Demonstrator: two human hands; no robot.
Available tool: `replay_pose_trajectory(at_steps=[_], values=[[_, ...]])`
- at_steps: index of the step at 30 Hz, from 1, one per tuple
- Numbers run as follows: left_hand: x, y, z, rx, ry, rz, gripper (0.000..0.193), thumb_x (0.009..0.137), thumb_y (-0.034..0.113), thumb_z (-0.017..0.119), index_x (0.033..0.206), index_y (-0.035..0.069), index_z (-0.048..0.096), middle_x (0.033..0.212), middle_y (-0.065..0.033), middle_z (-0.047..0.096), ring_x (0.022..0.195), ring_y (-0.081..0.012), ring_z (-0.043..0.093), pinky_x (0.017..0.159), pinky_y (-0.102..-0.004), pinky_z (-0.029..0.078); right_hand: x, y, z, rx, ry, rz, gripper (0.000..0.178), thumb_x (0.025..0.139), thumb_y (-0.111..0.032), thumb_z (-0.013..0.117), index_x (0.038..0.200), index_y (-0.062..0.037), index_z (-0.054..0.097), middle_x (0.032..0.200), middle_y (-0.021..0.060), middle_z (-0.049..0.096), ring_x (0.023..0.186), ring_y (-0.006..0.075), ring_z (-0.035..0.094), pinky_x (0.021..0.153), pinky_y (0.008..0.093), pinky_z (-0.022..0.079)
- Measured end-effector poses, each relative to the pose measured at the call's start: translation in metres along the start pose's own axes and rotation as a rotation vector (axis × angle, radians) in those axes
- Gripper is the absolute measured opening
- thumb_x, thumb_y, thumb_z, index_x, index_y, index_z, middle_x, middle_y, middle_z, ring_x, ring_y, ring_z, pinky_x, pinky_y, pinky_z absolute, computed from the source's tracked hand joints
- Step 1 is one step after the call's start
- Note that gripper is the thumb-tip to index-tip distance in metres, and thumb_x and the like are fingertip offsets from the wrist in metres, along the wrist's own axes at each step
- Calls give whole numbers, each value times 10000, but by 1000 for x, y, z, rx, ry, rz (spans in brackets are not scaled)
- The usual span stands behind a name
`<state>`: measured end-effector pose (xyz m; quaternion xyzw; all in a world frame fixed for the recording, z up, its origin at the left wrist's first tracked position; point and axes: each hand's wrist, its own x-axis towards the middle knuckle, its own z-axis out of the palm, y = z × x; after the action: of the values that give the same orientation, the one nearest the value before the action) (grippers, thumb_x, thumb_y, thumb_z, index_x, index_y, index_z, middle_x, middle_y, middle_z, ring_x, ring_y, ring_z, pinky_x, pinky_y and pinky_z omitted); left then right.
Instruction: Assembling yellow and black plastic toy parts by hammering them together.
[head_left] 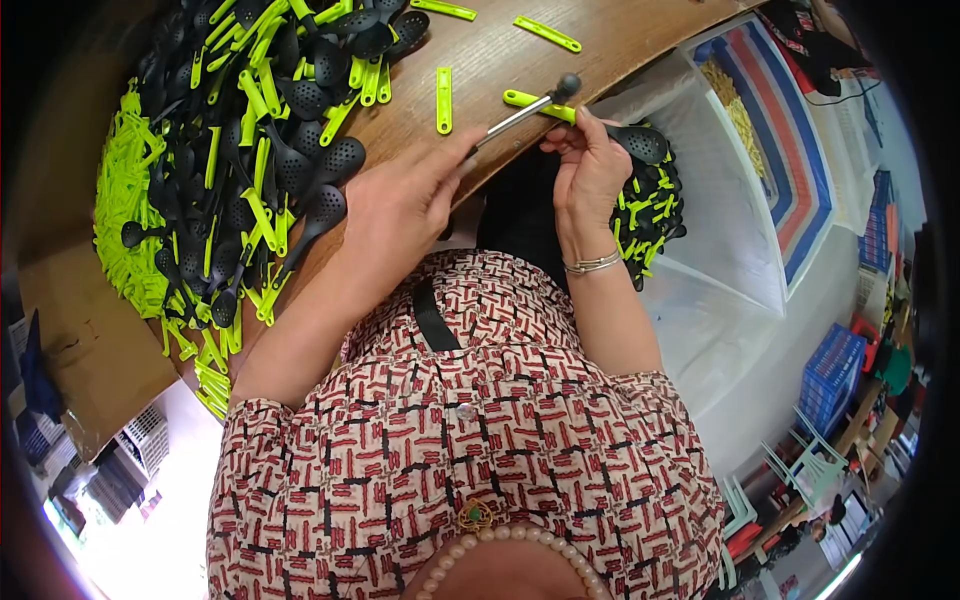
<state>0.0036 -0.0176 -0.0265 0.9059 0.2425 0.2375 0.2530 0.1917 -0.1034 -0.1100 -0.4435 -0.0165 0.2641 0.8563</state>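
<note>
A small metal-handled hammer was gripped in the left hand, its dark head raised just above the green handle of a black slotted spoon. That spoon was pinched by the fingers of the right hand, with its handle end laid on the edge of the wooden bench and its perforated bowl pointing away to the right. Beyond and to the left of the left hand, a large heap of finished spoons and loose green handle strips was spread over the bench; a few single green strips lay just ahead of both hands. Below the right hand, a clear plastic bag holding more spoons was seen. A fingertip could be struck, it was judged, because the hammer head was so close to the holding fingers. The spoon could also slip off the bench edge if the blow landed off-centre.
</note>
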Motion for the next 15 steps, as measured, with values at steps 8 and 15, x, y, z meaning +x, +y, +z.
replay_pose_trajectory(at_steps=[8, 15], values=[[-9, -11, -9, 115, 97, 39, 470, 846, 31, 711, 1289, 187, 682, 759, -102, 599, 627, -279, 614, 585, -377, 493, 1, -4, 2, -43, 7, -12, 86, 934, -43, 662, 882, 8, 616, 741, 106, 672, 598, 200, 671, 542, 327, 590], [-13, -5, -26, -5, 125, -58, 406, 879, 15, 686, 1254, 170, 695, 752, -114, 587, 647, -285, 612, 610, -390, 488, 10, -16, -11, -60, 41, 10, 86, 891, -38, 695, 865, 41, 675, 748, 149, 711, 614, 231, 699, 546, 334, 593]])
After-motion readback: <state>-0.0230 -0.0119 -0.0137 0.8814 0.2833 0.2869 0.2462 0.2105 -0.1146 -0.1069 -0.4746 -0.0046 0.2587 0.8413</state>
